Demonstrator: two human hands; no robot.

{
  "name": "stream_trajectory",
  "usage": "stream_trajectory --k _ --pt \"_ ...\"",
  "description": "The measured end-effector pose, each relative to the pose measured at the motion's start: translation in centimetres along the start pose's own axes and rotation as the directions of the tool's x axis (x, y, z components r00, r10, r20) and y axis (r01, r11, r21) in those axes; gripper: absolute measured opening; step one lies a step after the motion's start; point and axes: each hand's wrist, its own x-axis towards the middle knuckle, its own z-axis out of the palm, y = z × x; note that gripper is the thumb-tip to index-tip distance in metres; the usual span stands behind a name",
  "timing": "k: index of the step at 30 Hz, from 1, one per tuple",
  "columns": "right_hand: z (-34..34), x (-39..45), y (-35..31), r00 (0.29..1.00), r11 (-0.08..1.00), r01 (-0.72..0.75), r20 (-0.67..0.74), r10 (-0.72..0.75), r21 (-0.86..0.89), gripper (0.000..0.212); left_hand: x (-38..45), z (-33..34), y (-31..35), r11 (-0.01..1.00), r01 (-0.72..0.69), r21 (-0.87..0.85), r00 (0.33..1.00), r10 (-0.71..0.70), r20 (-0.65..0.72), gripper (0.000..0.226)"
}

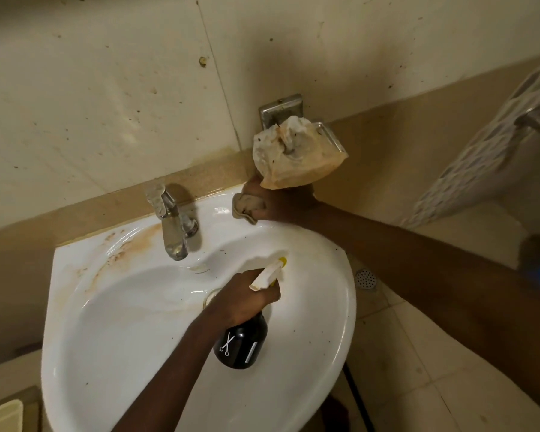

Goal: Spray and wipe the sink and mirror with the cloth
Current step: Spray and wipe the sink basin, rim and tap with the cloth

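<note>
A white sink [131, 332] with brown stains on its back left rim fills the middle of the view. My left hand [247, 299] grips a black spray bottle [242, 342] by its white and yellow trigger head, over the basin. My right hand [281, 204] holds a crumpled grey-brown cloth [247, 207] pressed on the sink's back right rim by the wall. No mirror is in view.
A chrome tap [172, 226] stands at the back of the sink. A metal soap holder [282, 110] on the wall carries a crumpled stained wrapper [296, 154] just above my right hand. A floor drain [367, 279] and tiled floor lie to the right.
</note>
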Motion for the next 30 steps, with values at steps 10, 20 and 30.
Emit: stream_trajectory --k 10,20,30 --pt "-1.0 -4.0 1.8 0.978 0.996 0.073 -0.201 -0.059 0.059 0.031 0.5 0.2 2.7 0.989 -0.138 0.054 0.97 0.124 0.208 0.028" --pt "-2.4 -1.5 0.7 0.987 0.97 -0.14 -0.055 0.154 0.197 0.046 0.1 0.3 2.5 0.993 -0.114 0.037 0.957 0.099 0.273 0.018" --pt "-0.5 -9.6 -0.8 0.978 1.0 -0.013 -0.206 0.015 0.009 0.035 -0.5 0.2 2.3 0.987 -0.144 0.073 0.929 0.11 0.352 0.034"
